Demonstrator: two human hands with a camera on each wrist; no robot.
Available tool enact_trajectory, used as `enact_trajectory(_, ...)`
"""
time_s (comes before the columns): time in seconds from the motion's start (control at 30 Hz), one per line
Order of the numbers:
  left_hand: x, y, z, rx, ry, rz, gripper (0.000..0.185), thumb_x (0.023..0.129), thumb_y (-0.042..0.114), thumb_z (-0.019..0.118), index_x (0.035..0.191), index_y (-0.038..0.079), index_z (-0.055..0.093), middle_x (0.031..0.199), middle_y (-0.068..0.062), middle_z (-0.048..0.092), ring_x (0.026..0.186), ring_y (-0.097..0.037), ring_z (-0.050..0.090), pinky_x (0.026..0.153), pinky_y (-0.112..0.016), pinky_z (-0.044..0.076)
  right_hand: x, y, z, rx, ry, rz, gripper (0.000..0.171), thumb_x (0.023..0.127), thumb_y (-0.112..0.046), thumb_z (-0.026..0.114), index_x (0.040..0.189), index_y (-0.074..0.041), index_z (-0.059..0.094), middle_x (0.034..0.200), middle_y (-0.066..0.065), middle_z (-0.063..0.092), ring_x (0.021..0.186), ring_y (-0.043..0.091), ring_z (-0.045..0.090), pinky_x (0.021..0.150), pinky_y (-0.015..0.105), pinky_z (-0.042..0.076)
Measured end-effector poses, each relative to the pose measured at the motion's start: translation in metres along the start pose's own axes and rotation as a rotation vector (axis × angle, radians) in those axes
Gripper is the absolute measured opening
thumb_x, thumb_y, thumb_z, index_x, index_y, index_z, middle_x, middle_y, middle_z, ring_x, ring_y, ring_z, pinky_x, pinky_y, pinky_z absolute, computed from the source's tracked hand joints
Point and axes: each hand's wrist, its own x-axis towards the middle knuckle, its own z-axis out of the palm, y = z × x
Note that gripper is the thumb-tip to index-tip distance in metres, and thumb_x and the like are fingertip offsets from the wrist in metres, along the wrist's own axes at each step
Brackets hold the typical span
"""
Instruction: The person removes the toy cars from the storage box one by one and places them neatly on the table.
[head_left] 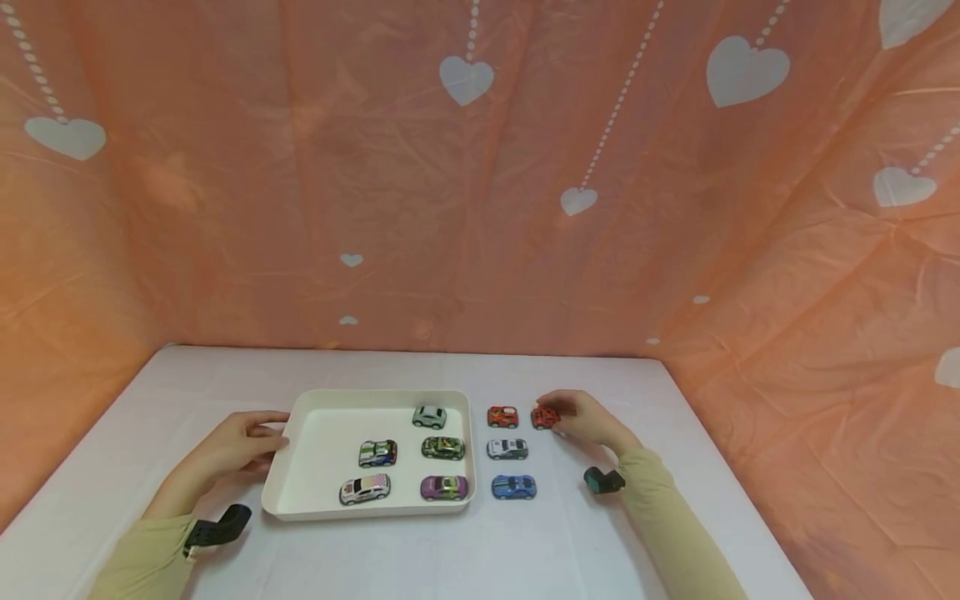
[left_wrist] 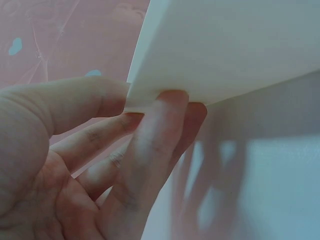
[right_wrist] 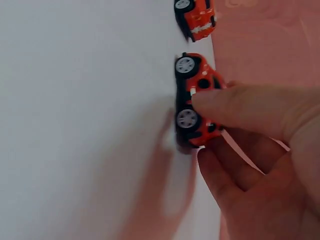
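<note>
My right hand (head_left: 562, 414) pinches a small red toy car (head_left: 545, 417) that stands on the white table, right of the tray. In the right wrist view my thumb (right_wrist: 240, 107) lies across the red car (right_wrist: 197, 100) with my fingers behind it, wheels on the table. A second red car (head_left: 502, 417) stands just left of it. My left hand (head_left: 272, 433) holds the far left corner of the white tray (head_left: 300, 492); in the left wrist view thumb and fingers (left_wrist: 165, 125) bracket the tray corner (left_wrist: 225, 45).
Several toy cars lie in the tray, among them a grey one (head_left: 429, 416), a green one (head_left: 442, 447) and a purple one (head_left: 444, 487). A white car (head_left: 507, 449) and a blue car (head_left: 513, 487) stand on the table beside it. Pink heart-print sheets close in three sides.
</note>
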Motion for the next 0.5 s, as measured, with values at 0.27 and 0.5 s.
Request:
enact_trajectory(0.27, 0.001, 0.001, -0.001, 0.001, -0.002, 0.003, 0.056, 0.090, 0.008, 0.063, 0.136, -0.014, 0.039, 0.102, -0.021, 0.065, 0.074, -0.020, 0.063, 0.060, -0.033, 0.053, 0.002, -0.016, -0.008, 0.064, -0.007, -0.036, 0.036, 0.089, -0.003, 0.064, 0.124, 0.001, 0.060, 0.123, 0.014, 0.062, 0.120, 0.034, 0.052, 0.101, 0.047, 0.038)
enact_trajectory(0.5, 0.000, 0.002, 0.000, 0.008, 0.000, 0.001, 0.055, 0.091, 0.008, 0.062, 0.136, -0.014, 0.039, 0.102, -0.022, 0.065, 0.074, -0.020, 0.063, 0.059, -0.033, 0.053, 0.006, -0.044, -0.007, 0.042, -0.045, -0.087, 0.040, 0.089, -0.004, 0.066, 0.127, 0.001, 0.058, 0.126, 0.015, 0.059, 0.122, 0.028, 0.051, 0.103, 0.044, 0.037)
